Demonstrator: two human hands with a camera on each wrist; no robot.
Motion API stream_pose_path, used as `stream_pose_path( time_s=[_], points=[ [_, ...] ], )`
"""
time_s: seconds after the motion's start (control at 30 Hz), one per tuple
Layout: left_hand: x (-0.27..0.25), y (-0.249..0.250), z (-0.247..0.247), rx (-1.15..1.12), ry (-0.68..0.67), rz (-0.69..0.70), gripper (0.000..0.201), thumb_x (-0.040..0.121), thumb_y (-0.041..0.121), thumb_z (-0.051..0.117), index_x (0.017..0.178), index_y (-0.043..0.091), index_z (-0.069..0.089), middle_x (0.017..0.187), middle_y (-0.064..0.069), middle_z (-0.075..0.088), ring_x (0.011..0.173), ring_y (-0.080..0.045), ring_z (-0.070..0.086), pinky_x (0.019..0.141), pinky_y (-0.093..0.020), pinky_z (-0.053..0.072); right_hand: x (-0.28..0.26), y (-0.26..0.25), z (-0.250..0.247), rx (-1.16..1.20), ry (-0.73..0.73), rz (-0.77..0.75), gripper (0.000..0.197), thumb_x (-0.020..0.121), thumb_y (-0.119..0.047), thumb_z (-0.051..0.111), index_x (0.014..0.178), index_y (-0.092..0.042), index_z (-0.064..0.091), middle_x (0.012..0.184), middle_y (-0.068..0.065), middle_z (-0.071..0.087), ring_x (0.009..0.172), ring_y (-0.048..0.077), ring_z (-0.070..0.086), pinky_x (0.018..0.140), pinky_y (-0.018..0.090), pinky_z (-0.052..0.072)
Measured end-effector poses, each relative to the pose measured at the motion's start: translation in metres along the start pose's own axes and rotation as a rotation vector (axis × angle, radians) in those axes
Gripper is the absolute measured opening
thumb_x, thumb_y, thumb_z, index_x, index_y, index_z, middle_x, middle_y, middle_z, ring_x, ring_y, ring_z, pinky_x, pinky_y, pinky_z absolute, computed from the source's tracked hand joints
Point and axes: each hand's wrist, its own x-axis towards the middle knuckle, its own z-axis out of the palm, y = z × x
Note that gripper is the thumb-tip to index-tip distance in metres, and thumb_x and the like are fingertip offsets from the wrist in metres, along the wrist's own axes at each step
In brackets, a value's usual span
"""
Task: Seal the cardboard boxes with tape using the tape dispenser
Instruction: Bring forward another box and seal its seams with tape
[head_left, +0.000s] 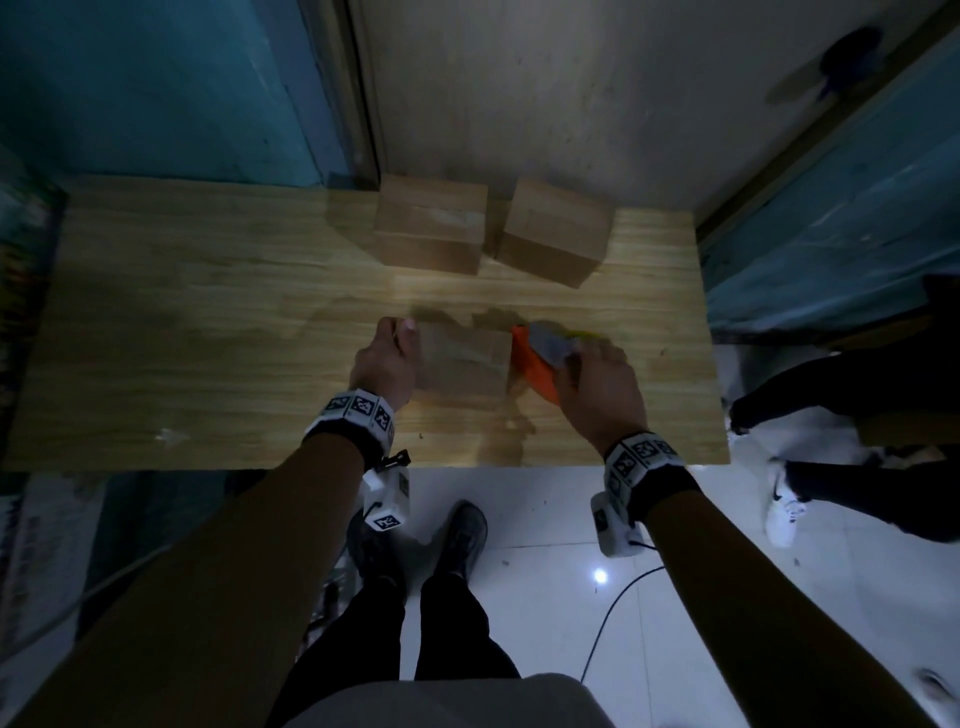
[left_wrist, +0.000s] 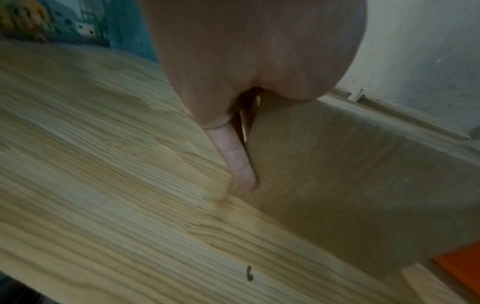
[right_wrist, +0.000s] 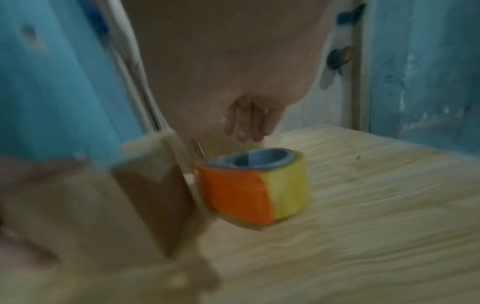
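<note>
Both forearms reach out over the near edge of the wooden table (head_left: 208, 322), each wrist wrapped in a band of black-and-white marker squares with a small camera hung beneath. At the middle of the table, toward its near edge, sits the cardboard box (head_left: 465, 364) being worked on, blurred in the head view. The left hand (head_left: 387, 358) is at the left side of that box; the left wrist view shows one straight finger (left_wrist: 240, 162) lying along the box wall with its tip down at the tabletop, and how the other fingers lie I cannot tell. On the right side of the same box, touching it or just beside it, is the tape dispenser (right_wrist: 253, 185), orange at the box end with a yellowish roll and a blue-grey hub. The right hand (head_left: 597, 389) sits over the dispenser from above; in the right wrist view its fingers (right_wrist: 246, 123) hang just behind the roll, and whether they clamp anything cannot be told through the blur. Farther back from the worked box, near the wall, stand two more closed cardboard boxes (head_left: 431, 223) side by side, a narrow gap between them. Beyond the table's right end, another person's dark trousers and white shoe (head_left: 784, 512) show on the pale tiled floor (head_left: 545, 525).
</note>
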Motion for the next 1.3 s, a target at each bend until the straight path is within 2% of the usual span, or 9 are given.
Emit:
stream_pose_path(
  time_s=[0.23,0.4,0.5,0.6,0.73,0.87,1.0,1.13,1.3],
  points=[
    [0.001,-0.001,-0.002,-0.012,-0.006,0.002,0.044,0.095,0.066,0.022,0.108,0.031,0.044,0.095,-0.014,0.061,0.081,-0.038,0.065,0.070,-0.053,0.059,-0.004,-0.071,0.026,0.501,0.081,-0.137,0.046,0.105,-0.013,0.041,0.149,-0.003,0.037,0.146,0.016,0.047,0.134,0.023,0.043,0.112,0.024,0.030],
    [-0.003,0.002,-0.005,-0.011,0.000,0.022,0.047,0.097,0.061,0.020,0.116,0.027,0.045,0.103,-0.018,0.064,0.086,-0.040,0.064,0.081,-0.051,0.055,0.002,-0.098,0.053,0.563,0.035,-0.047,0.054,0.106,-0.016,0.033,0.157,-0.004,0.018,0.164,0.014,0.020,0.152,0.025,0.017,0.124,0.034,0.016],
    [-0.002,-0.003,-0.004,-0.013,-0.022,0.026,0.049,0.100,0.056,0.018,0.123,0.024,0.047,0.107,-0.015,0.062,0.096,-0.038,0.060,0.085,-0.044,0.049,-0.001,-0.097,0.061,0.610,0.053,-0.007,0.060,0.101,-0.020,0.029,0.157,-0.002,0.015,0.165,0.015,0.016,0.153,0.026,0.013,0.124,0.030,0.011],
    [0.003,-0.008,-0.001,-0.141,-0.064,0.070,0.048,0.104,0.048,0.018,0.116,0.016,0.051,0.100,-0.009,0.059,0.101,-0.034,0.059,0.080,-0.033,0.040,0.000,-0.096,0.062,0.761,0.054,0.089,0.061,0.103,-0.019,0.030,0.158,-0.004,0.009,0.159,0.012,0.030,0.146,0.019,0.029,0.121,0.036,0.026],
    [0.015,-0.020,0.006,-0.285,-0.160,0.047,0.083,0.089,0.073,0.011,0.146,0.020,0.040,0.147,-0.008,0.047,0.135,-0.025,0.044,0.113,-0.043,0.034,0.001,-0.093,0.060,0.897,0.000,0.181,0.056,0.110,-0.017,0.029,0.159,-0.011,0.003,0.142,-0.022,0.033,0.114,-0.019,0.030,0.096,-0.004,0.028],
    [0.011,-0.016,0.002,-0.355,-0.202,-0.043,0.075,0.093,0.070,0.009,0.153,0.030,0.027,0.159,-0.004,0.029,0.144,-0.025,0.030,0.119,-0.048,0.023,0.002,-0.090,0.066,0.925,-0.002,0.196,0.056,0.110,-0.029,0.028,0.160,-0.019,0.006,0.166,-0.001,0.011,0.146,0.002,0.014,0.120,0.020,0.018],
    [0.011,-0.015,0.002,-0.369,-0.189,-0.042,0.075,0.091,0.073,0.010,0.152,0.034,0.029,0.158,-0.004,0.031,0.143,-0.025,0.032,0.118,-0.048,0.025,0.001,-0.090,0.064,0.901,0.001,0.146,0.055,0.110,-0.027,0.028,0.160,-0.016,0.008,0.159,-0.008,0.017,0.132,-0.012,0.018,0.100,-0.006,0.019],
    [0.011,-0.013,-0.002,-0.281,-0.194,0.047,0.061,0.101,0.056,0.015,0.146,0.023,0.040,0.144,-0.005,0.047,0.130,-0.023,0.046,0.108,-0.036,0.036,0.001,-0.089,0.058,0.560,0.058,0.028,0.057,0.109,-0.032,0.029,0.159,-0.008,0.014,0.166,0.010,0.016,0.150,0.014,0.015,0.124,0.036,0.018],
    [0.006,-0.011,0.001,-0.212,-0.141,0.045,0.048,0.105,0.043,0.023,0.132,0.013,0.049,0.122,-0.010,0.059,0.108,-0.025,0.058,0.087,-0.027,0.039,-0.016,-0.118,0.061,-0.107,-0.011,-0.437,0.059,0.102,-0.035,0.028,0.157,-0.014,0.028,0.164,0.005,0.026,0.153,0.022,0.017,0.124,0.044,0.009]
  ],
)
